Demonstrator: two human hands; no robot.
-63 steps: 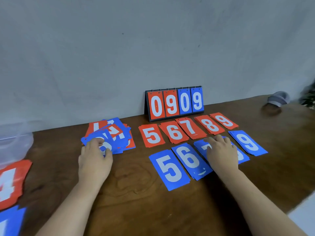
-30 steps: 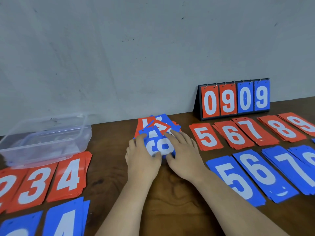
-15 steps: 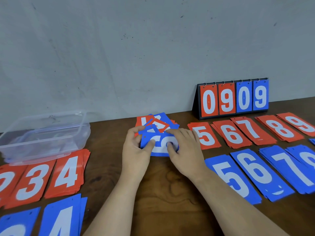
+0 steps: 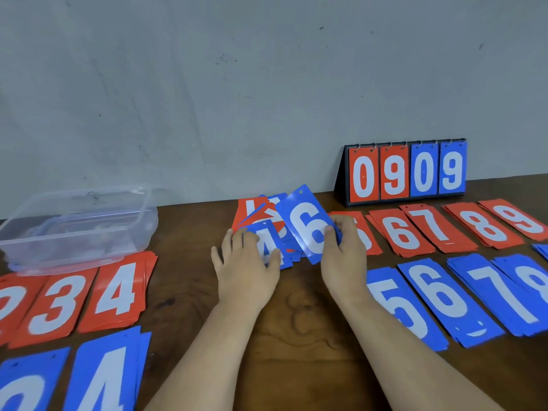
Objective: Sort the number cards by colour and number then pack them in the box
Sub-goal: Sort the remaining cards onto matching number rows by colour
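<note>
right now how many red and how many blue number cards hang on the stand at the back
red cards: 2
blue cards: 2
total: 4

A pale grey-blue plastered wall (image 4: pixel 207 84) fills the upper half of the view. Its surface is matt and uneven in tone, marked with faint diagonal scuffs, small dark specks and a few smudges. Below it lies a dark brown wooden counter (image 4: pixel 296 336), set right against the wall, so the two meet in a nearly straight line that rises slightly toward the right. The wood shows a swirling knot of grain near the front middle and carries a dull sheen. The light is soft and even, casting only weak shadows.
</note>
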